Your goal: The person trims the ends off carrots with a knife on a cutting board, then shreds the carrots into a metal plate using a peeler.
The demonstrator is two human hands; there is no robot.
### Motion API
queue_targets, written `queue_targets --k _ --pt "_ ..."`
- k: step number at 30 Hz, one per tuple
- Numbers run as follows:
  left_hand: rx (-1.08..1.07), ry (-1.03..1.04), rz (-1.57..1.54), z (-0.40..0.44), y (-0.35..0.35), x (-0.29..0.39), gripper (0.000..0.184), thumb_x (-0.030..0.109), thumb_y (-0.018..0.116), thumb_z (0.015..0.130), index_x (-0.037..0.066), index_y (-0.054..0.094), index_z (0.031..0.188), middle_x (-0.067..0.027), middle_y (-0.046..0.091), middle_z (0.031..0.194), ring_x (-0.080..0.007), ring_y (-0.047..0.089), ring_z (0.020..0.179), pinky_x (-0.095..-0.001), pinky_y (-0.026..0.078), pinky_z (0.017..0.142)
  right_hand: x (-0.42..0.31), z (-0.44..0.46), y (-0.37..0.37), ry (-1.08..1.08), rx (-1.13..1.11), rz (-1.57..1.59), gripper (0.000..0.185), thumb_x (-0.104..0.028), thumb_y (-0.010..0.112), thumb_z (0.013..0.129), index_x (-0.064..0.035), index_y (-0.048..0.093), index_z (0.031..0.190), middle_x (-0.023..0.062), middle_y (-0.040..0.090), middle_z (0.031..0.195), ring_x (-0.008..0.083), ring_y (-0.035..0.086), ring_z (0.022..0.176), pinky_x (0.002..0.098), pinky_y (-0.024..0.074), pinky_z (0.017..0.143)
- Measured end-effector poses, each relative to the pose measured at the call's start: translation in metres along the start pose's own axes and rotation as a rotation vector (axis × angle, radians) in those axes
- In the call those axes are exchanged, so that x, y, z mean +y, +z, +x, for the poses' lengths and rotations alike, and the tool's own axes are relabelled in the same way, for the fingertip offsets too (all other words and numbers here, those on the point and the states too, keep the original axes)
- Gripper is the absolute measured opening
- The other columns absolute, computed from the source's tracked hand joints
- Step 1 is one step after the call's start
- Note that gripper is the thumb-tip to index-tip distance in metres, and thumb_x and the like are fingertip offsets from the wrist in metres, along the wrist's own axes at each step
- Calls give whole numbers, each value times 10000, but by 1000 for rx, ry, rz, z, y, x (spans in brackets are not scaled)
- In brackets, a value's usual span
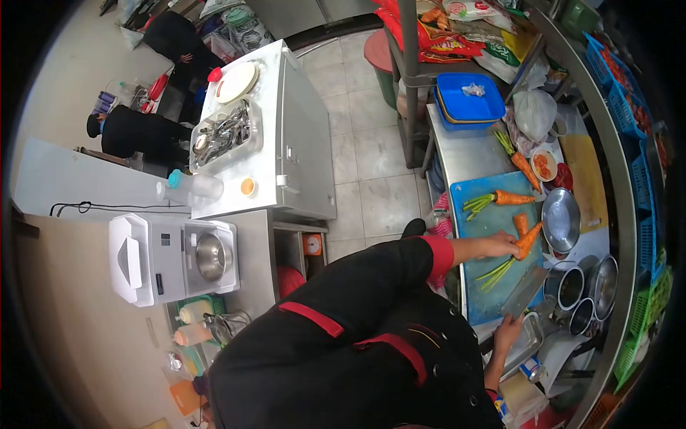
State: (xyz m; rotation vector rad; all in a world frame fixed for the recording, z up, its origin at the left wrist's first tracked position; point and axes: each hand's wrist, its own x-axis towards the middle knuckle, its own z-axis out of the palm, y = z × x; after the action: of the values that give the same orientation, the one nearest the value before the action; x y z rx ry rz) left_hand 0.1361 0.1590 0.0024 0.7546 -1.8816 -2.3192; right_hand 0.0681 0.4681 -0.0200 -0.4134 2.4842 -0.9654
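Note:
My left hand is closed on a carrot near its leafy end, over the blue cutting board. Trimmed green stalks trail from that end across the board. In my right hand is the handle of a cleaver, its broad blade tilted over the board's right-hand side, apart from the carrot. A smaller orange carrot piece lies close to my left hand. Another carrot with stalks rests farther up the board, and one more carrot lies across its far edge.
A metal bowl and several pots stand beyond the board. A blue tray sits on the steel counter at left. Shelves with blue baskets rise behind. Two people in dark clothes stand across the room beyond a white freezer.

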Motion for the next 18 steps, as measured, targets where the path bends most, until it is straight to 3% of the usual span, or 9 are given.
queue_targets --k 5,7,11,13,14,16,18 --pt "-81 -98 -172 2 6 -18 490 342 739 759 32 647 1127 -100 654 1035 -239 613 1002 -331 467 898 -6 -2 0 61 -11 12 412 -157 514 985 -5 453 1363 180 636 888 261 580 576 393 470 477" --pt "-135 -24 -92 0 10 -31 602 369 748 785 -4 588 1230 -77 660 1078 -206 622 972 -302 476 871 6 1 2 -99 39 -16 364 -148 514 986 -1 479 1317 189 634 905 276 580 579 403 479 525" --pt "-144 106 -103 6 18 -77 604 448 776 789 -1 641 1170 -104 684 1059 -185 631 1020 -308 481 858 -6 -1 -1 23 -7 15 330 -149 516 986 2 494 1278 189 636 916 283 578 584 419 482 567" --pt "8 -130 210 5 16 -97 580 526 766 804 -1 700 1037 -113 712 967 -175 685 900 -306 532 738 17 8 4 -53 16 -33 325 -147 513 986 -4 489 1277 169 631 889 258 573 557 400 472 501" --pt "7 -129 215 2 16 -96 580 526 766 804 -1 700 1037 -113 712 967 -175 685 900 -306 532 738 20 8 4 -54 18 -28 325 -147 513 986 -4 489 1277 169 631 889 258 573 557 400 472 501" --pt "113 -441 30 -27 14 -56 541 559 752 790 28 697 880 -105 706 750 -187 669 592 -329 511 516 -22 -8 -1 72 -16 49 336 -143 506 985 -14 477 1294 155 630 881 232 561 520 370 451 426" --pt "99 -465 35 -27 12 -53 511 551 730 822 47 713 906 -85 706 738 -167 664 565 -324 489 460 -14 -5 2 59 -7 61 339 -144 503 986 -18 473 1300 148 622 867 223 552 503 356 440 401"
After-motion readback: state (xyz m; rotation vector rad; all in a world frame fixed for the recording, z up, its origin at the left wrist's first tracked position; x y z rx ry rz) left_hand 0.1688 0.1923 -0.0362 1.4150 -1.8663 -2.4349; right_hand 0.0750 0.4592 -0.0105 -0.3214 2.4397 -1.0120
